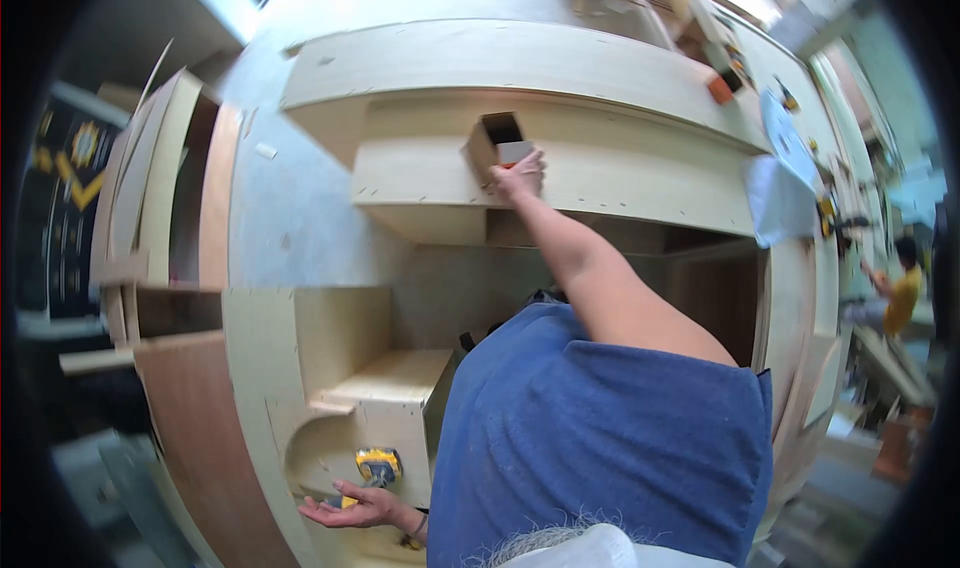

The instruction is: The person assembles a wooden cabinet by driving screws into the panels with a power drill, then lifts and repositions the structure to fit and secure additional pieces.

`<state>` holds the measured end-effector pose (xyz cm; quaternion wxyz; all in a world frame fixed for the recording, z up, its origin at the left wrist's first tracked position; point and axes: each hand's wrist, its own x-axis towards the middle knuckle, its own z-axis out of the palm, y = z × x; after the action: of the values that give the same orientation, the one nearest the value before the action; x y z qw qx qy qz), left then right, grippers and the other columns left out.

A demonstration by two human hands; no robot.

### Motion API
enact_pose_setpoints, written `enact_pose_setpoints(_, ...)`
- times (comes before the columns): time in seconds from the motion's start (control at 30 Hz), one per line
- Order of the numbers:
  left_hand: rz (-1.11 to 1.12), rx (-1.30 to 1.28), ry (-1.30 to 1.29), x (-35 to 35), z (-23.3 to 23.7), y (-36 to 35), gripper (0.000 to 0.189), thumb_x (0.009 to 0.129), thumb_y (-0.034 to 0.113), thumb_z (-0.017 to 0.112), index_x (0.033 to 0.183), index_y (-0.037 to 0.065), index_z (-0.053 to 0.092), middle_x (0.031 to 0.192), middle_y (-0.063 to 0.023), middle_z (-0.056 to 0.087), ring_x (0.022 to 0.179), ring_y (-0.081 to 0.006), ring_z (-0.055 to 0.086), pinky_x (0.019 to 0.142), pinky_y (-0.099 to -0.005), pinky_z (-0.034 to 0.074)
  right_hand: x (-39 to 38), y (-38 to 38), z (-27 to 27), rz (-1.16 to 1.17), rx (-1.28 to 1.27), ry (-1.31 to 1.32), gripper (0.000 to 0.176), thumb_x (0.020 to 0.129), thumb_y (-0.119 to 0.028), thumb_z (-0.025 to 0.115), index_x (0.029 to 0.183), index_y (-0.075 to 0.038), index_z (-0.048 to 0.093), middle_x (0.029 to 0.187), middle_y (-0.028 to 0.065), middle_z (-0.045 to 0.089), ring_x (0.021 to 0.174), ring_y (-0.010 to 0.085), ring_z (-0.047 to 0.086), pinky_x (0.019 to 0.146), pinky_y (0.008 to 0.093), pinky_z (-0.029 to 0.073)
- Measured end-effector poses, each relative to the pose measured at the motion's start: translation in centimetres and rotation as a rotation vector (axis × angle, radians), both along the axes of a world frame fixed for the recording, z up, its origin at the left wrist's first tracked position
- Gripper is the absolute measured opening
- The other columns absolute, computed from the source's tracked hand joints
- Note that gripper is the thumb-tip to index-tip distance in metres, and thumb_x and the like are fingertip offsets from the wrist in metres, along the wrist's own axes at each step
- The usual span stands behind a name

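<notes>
At wooden panel, right grip clasping open-topped cardboard box; left grip spread near yellow power tool.

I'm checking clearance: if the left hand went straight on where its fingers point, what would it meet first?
Probably the long, pale wooden panel beside the left hand, though depth is unclear and it might pass above.

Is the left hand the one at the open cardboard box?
No, the right hand is at the cardboard box, while the left hand is open by the yellow cordless drill.
</notes>
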<state>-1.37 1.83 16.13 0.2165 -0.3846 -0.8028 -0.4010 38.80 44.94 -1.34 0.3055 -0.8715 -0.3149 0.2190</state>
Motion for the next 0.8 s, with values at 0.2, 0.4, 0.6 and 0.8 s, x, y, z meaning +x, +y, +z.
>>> enact_pose_setpoints(0.2, -0.552, 0.056, -0.650, 4.3, -8.6, 9.6, 0.061, 0.100, 0.011, 0.059, 0.153, -0.002, 0.030, 0.120, -0.0107, 0.054, 0.105, -0.0197, 0.056, 0.091, -0.0311, 0.049, 13.0, -4.2, -0.8, 0.066, 0.123, -0.016, 0.108, 0.063, -0.036, 0.091, 0.144, -0.007, 0.025, 0.131, 0.0270, 0.046, 0.123, 0.0413, 0.050, 0.106, 0.0476, 0.045)
enact_pose_setpoints(0.4, -0.627, -0.645, -0.929, 12.1, -19.6, 15.0, 0.052, 0.100, 0.018, 0.064, 0.143, 0.000, 0.042, 0.099, -0.0022, 0.059, 0.082, -0.0122, 0.057, 0.074, -0.0275, 0.050, 23.4, -12.9, -0.9, 0.118, 0.175, 0.016, 0.117, 0.072, -0.040, 0.086, 0.155, -0.007, 0.011, 0.136, 0.0285, 0.038, 0.131, 0.0448, 0.042, 0.113, 0.0481, 0.038)
enact_pose_setpoints(0.6, -0.421, -0.673, -1.723, 21.2, -22.9, 19.7, 0.072, 0.097, 0.050, 0.063, 0.147, 0.003, 0.040, 0.120, -0.0080, 0.057, 0.101, -0.0199, 0.057, 0.092, -0.0385, 0.050, 27.7, -22.8, -5.6, -0.332, 0.108, 0.032, 0.071, 0.081, -0.032, 0.077, 0.131, 0.003, 0.040, 0.125, 0.0255, 0.051, 0.119, 0.0374, 0.047, 0.104, 0.0481, 0.040)
enact_pose_setpoints(0.8, -0.485, -0.538, -1.997, 28.1, -26.1, 29.1, 0.108, 0.090, 0.065, 0.063, 0.160, 0.003, 0.010, 0.149, -0.0196, 0.040, 0.132, -0.0316, 0.047, 0.113, -0.0452, 0.041, 29.9, -22.1, -6.0, -0.527, -0.008, 1.183, 0.081, 0.088, -0.053, 0.071, 0.145, -0.004, 0.043, 0.144, 0.0201, 0.049, 0.126, 0.0377, 0.053, 0.110, 0.0519, 0.040)
